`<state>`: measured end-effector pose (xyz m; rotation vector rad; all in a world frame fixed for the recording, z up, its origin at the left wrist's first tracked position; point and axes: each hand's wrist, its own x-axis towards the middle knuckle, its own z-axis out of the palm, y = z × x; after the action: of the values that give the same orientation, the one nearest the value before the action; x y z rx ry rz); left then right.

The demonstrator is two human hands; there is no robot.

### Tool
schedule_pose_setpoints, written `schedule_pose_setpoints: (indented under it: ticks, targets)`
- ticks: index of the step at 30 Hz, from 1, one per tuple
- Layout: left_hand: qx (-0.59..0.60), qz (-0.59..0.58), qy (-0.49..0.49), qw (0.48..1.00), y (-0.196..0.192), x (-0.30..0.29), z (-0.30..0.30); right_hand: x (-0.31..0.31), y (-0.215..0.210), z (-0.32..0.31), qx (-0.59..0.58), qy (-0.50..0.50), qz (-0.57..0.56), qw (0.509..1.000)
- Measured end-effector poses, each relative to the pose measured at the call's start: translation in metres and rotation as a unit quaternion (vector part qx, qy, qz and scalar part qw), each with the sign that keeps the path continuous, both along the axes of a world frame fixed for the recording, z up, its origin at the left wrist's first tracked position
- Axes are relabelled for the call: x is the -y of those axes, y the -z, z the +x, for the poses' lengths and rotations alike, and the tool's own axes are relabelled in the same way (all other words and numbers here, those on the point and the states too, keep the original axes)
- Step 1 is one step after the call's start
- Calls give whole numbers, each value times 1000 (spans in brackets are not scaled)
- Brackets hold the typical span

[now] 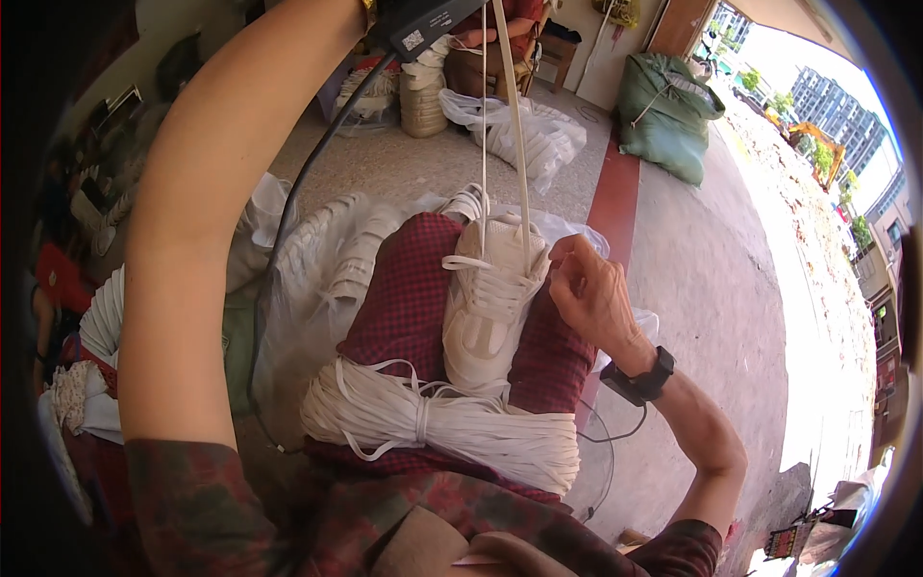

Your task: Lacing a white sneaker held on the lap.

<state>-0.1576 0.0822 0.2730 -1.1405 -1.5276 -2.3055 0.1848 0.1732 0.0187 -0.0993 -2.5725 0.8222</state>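
Note:
A white sneaker [476,322] stands between my thighs, toe toward me, its lower eyelets laced. From its upper part two lengths of white shoelace [515,125] run taut up past the top edge. My left arm is raised high on the left; its hand is beyond the top edge, so what it holds is hidden. Beside the shoe's right side is my right hand [591,293], fingers curled closed, a black band on the wrist. Whether anything is in its fingers I cannot make out. Across my lap lies a tied bundle of white shoelaces [452,428].
Clear plastic bags of white shoes [351,250] sit on the floor to the left, another plastic bag [529,135] ahead. A green sack [668,115] stands at the far right. A black cable [288,212] hangs by my left arm. A person [500,43] sits at the back.

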Motion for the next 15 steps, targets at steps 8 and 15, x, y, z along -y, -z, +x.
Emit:
schedule_pose_setpoints:
  ticks: [8, 15]
  targets:
    - [-30, -79, 148, 985, -4, -18, 46, 23, -43, -58, 7, -95, -223, 970]
    - [37, -110, 40, 992, 51, 45, -25, -24, -47, -42, -75, -24, -427, 901]
